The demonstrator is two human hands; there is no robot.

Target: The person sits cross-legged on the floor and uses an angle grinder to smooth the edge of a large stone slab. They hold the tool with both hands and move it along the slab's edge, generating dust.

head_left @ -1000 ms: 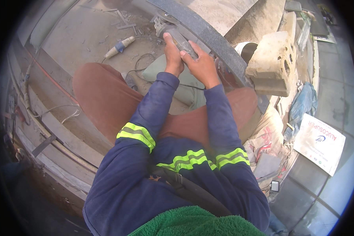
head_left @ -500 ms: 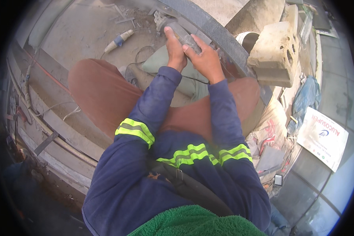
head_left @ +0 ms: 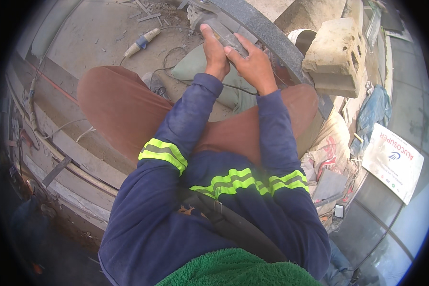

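Note:
A dusty grey angle grinder (head_left: 223, 35) is gripped from both sides at the top middle, its head and disc close against a curved grey stone slab (head_left: 268, 37). My left hand (head_left: 215, 55) is closed on the grinder's body, thumb along its top. Behind it, nearer the tail end, my right hand (head_left: 250, 64) wraps the same tool. Parts of the fingers are hidden under the body. A dark cord (head_left: 238, 88) runs below my wrists, past a pale green sack (head_left: 188, 71) between my bent legs.
A white and blue cable connector (head_left: 142, 43) lies on the dusty floor at the left. To the right stand a concrete block (head_left: 332, 59) and a white bucket (head_left: 302, 39). A blue plastic bag (head_left: 374, 112) and a white printed sheet (head_left: 393, 162) lie farther right.
The view has shifted slightly, and the grinder and both hands appear a little to the right. My right forearm has swung slightly rightward. Both hands keep their hold.

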